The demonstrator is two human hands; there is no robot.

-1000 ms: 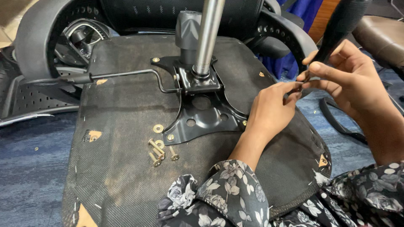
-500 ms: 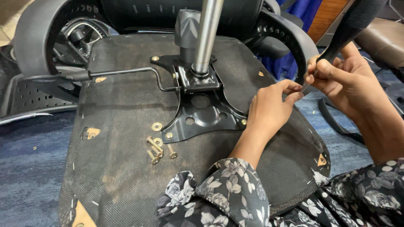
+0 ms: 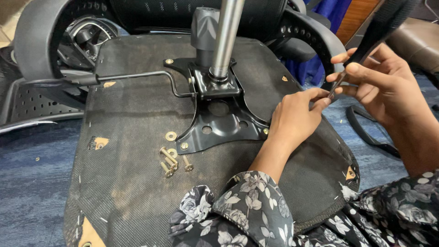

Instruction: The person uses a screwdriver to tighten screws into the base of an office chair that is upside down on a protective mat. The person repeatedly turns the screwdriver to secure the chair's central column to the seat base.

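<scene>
An office chair lies upside down, showing the black fabric underside of its seat [image 3: 137,192]. A black metal mounting plate [image 3: 219,128] with a silver gas cylinder [image 3: 226,41] is fixed at its middle. My right hand [image 3: 388,87] grips a black-handled screwdriver [image 3: 379,27] that slants up to the top right. My left hand [image 3: 292,119] rests by the plate's right edge, its fingertips pinched at the tool's thin metal tip [image 3: 333,89]. Whether a small part sits between those fingers is hidden.
Loose brass bolts [image 3: 168,161] and a washer [image 3: 171,136] lie on the seat, left of the plate. A thin lever rod [image 3: 132,75] runs left from the mechanism. Black armrests [image 3: 41,36] curve behind, and blue carpet [image 3: 32,183] surrounds the seat.
My right hand has shifted slightly along the screwdriver and the handle has tilted a little. My left fingertips stay at the tool's tip. The chair and bolts have not moved.
</scene>
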